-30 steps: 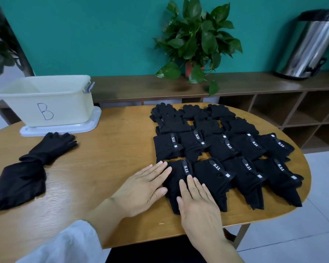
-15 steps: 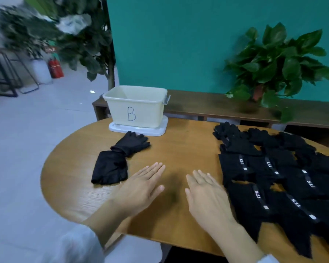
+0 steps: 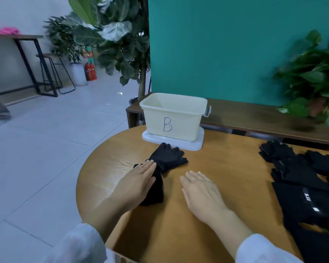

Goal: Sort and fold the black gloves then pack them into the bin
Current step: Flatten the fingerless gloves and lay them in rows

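Observation:
A long black glove (image 3: 165, 158) lies on the wooden table (image 3: 217, 164), its fingers pointing at the cream bin (image 3: 174, 115) marked "B". My left hand (image 3: 136, 184) rests flat on the glove's cuff end with straight fingers. My right hand (image 3: 201, 189) hovers or rests flat on bare wood just right of the glove, fingers straight, holding nothing. Several black gloves (image 3: 308, 188) with white labels lie in rows at the table's right side. The bin stands on a white lid (image 3: 195, 145) at the far edge.
A low wooden shelf (image 3: 264, 118) runs behind the table with a potted plant (image 3: 315, 78) on it. A tall leafy plant (image 3: 118, 35) stands behind the bin. The table's left edge drops to tiled floor (image 3: 46, 149); a person's leg is at far left.
The view has swung left from the glove rows to the lone glove. Both hands moved left; the left hand now lies on the long glove's cuff, the right beside it.

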Available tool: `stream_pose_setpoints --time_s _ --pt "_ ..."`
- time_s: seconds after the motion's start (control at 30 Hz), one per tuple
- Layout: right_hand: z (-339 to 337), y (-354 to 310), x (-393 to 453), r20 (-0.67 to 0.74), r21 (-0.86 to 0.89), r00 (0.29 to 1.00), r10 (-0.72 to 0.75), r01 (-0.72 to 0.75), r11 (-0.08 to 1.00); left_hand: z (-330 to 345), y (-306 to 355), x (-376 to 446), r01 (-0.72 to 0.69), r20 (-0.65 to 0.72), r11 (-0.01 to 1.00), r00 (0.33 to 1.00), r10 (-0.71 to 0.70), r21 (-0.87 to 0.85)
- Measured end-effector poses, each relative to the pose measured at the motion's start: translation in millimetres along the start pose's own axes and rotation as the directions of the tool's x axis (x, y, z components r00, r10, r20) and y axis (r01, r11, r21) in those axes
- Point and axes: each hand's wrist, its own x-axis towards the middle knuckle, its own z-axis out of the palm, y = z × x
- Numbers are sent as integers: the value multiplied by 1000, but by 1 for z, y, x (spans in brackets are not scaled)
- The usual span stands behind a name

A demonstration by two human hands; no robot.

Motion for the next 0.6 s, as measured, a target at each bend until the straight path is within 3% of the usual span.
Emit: stream_pose_setpoints --time_s 0.23,0.5,0.6 --pt "20 -3 67 151 -15 984 -99 103 995 16 -30 54 66 33 998 997 -66 -19" --pt "62 -9 106 141 112 976 -164 149 982 34 -50 83 13 119 999 993 -9 -35" --pt "65 0 107 57 170 988 -140 129 977 31 -48 85 -16 129 995 991 29 -97"
